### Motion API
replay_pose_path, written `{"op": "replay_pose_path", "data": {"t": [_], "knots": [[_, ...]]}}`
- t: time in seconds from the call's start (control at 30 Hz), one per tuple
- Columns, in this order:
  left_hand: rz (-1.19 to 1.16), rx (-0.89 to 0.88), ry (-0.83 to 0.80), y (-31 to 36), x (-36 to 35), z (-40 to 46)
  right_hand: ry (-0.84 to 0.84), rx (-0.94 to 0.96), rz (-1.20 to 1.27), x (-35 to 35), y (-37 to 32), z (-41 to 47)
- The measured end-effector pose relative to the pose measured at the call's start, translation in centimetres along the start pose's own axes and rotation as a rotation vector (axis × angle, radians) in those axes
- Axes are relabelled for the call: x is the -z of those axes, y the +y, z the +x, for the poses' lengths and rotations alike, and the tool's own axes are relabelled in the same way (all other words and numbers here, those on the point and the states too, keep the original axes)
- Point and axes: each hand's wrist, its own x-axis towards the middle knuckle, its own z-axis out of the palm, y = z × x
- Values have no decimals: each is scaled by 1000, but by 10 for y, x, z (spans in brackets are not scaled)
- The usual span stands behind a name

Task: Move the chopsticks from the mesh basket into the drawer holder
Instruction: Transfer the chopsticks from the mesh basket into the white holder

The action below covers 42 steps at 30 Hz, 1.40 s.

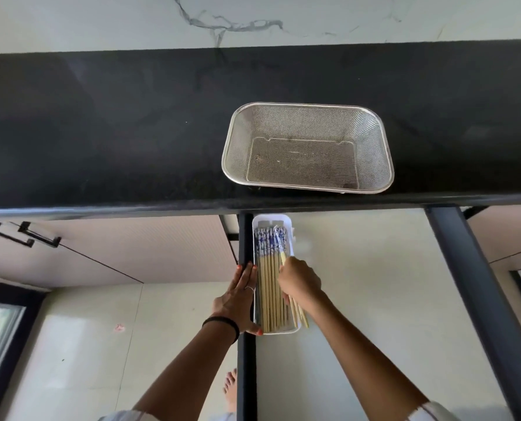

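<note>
The steel mesh basket [307,147] stands on the black counter with nothing in it. Below the counter's edge, a white holder [268,220] sits in the open drawer, packed with several wooden chopsticks [268,287] whose blue-and-white patterned ends point away from me. My left hand [238,302] lies flat against the holder's left side, on the drawer's dark wall. My right hand [298,281] is closed on a few chopsticks that slant over the holder's right edge, their plain ends sticking out past its near corner.
The black counter [101,132] runs across the view with a marble wall behind. The drawer's pale floor [374,284] spreads right of the holder, bounded by a dark rail [477,299]. Cabinet handles [25,235] sit at the left. A bare foot [230,390] shows below.
</note>
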Motion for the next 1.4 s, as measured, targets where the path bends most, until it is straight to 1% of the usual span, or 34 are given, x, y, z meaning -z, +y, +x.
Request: {"op": "replay_pose_path", "data": {"t": [0.2,0.4,0.67,0.83,1.0,1.13,1.3,1.4], "knots": [[16,-15,-20,0,3,-3,93,-69,-219,-17,-12,10],[27,-32,-42,0,6,-7,142,-6,-374,-29,-11,8],[38,-26,-58,1,8,-10,184,15,-409,-36,-3,-1],[49,-20,-66,1,8,-9,161,31,-424,-37,-4,-6],[56,-27,-71,0,7,-9,138,61,-346,-49,-3,-16],[56,-29,-71,0,7,-11,9,43,-194,-67,5,-26],[26,-28,-63,2,7,-15,-70,-25,-153,-79,13,-27],[29,-28,-68,1,7,-15,-50,-107,-6,-84,15,-25]]}}
